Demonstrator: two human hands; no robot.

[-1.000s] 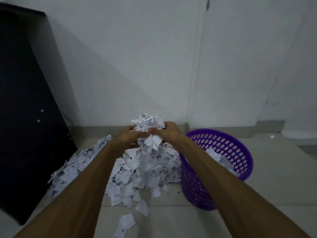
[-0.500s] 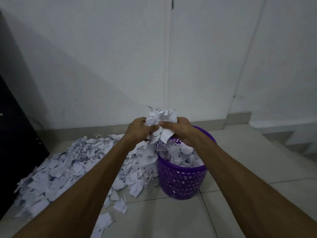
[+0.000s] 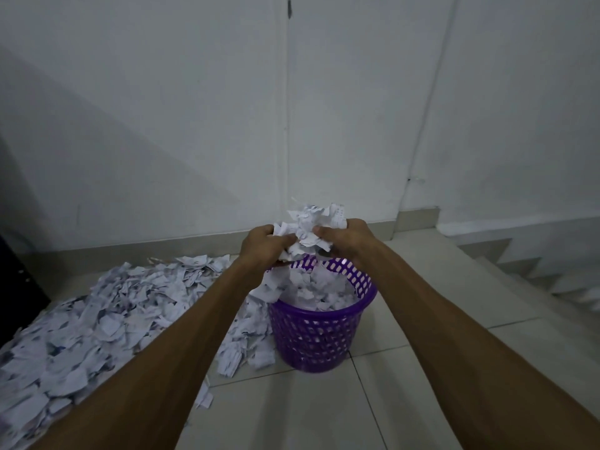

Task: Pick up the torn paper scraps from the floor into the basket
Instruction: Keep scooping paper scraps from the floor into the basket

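A bunch of torn white paper scraps (image 3: 310, 227) is squeezed between my two hands above the far rim of the purple basket (image 3: 316, 339). My left hand (image 3: 263, 246) grips the bunch from the left, my right hand (image 3: 345, 237) from the right. A few scraps hang or fall below my hands into the basket, which holds many scraps (image 3: 319, 292) near its rim. A wide pile of scraps (image 3: 107, 323) covers the floor left of the basket, reaching its side.
A white wall (image 3: 194, 125) with a low skirting stands close behind the basket. A dark panel (image 3: 13, 271) stands at the far left edge. Pale floor tiles (image 3: 438, 287) lie right of the basket, with steps (image 3: 558, 280) at the far right.
My hands carried the bunch of scraps rightward from above the floor pile to above the basket. Some scraps now dangle or drop from the bunch toward the basket.
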